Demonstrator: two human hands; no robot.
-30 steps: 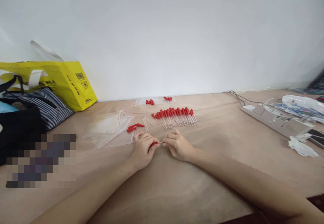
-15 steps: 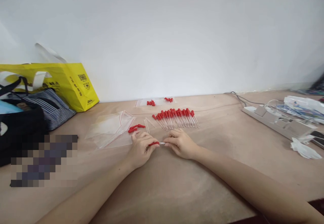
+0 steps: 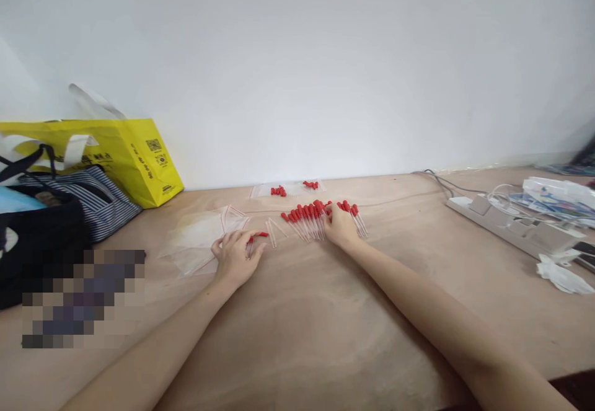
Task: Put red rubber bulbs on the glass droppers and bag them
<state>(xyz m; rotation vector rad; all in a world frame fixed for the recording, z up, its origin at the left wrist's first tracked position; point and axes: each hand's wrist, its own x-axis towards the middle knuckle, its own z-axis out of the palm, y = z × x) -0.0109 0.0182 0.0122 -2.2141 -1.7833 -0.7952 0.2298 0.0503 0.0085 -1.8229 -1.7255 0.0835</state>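
Midway across the brown tabletop, right hand sits at the row of slim clear tubes topped with red bulbs, can't tell if clamped on one; left hand, thumb and fingertips apart, over loose red tapered bulbs, thin pale tubes at its 2 o'clock

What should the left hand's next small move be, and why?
The left hand should probably pinch a loose red bulb: one lies at its open grasp, bare pale tubes lie nearby, and the right hand is at the row of red-bulbed droppers.
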